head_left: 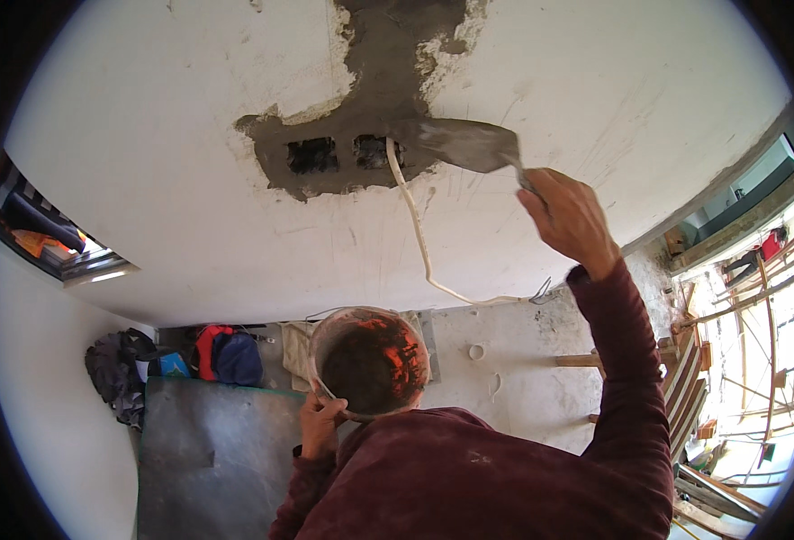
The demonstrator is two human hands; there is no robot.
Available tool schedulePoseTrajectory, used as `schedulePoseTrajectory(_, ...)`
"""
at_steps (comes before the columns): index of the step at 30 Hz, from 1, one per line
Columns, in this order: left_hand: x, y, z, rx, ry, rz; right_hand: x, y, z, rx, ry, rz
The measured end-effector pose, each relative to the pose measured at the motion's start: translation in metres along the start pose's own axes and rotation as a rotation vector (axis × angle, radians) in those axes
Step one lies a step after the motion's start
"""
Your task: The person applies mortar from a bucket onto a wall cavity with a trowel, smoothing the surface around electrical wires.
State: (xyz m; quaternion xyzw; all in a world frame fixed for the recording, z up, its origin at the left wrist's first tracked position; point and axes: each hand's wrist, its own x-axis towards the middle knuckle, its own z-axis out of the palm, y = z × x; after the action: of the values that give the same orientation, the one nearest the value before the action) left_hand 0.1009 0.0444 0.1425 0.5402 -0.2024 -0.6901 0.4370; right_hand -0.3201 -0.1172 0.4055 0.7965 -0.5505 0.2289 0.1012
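The head camera shows the right hand (pixel 570 216) with its fingers curled closed around the handle of a trowel (pixel 469 146), whose broad grey blade reaches left and slightly up from those fingers against the white wall (pixel 262 243). The blade's far end lies over the right edge of a patch of wet-looking grey mortar (pixel 392 81), which spreads left of the fingers and runs upward in a wide strip with ragged borders. Farther left of the right fingers, two dark rectangular recesses (pixel 311 155) sit side by side in the patch; from the nearer one a pale cable (pixel 419 229) hangs, then bends right to thin loose wires (pixel 542 290) below the right hand. Well down and left of the right fingers, the left hand (pixel 322 418) pinches the rim of a bucket (pixel 406 346) between its thumb and its other fingers, which are partly hidden. The bucket's mouth opens just above and right of these left fingers, with dark grey mix (pixel 361 369) inside and orange showing on its inner wall. Left of the left fingers lies a dark sheet (pixel 208 450), with bags (pixel 235 355) beyond its upper edge. Right of the right forearm are wooden planks (pixel 688 396).
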Motion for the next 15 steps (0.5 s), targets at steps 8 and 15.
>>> schedulePoseTrajectory(8,-0.021,0.026,0.023,0.052,-0.006,0.128,-0.039,-0.012,-0.038,-0.019,-0.007,0.069)
schedulePoseTrajectory(15,-0.006,0.079,0.028,0.192,-0.062,0.298,-0.09,-0.065,0.012,-0.169,-0.412,-0.08)
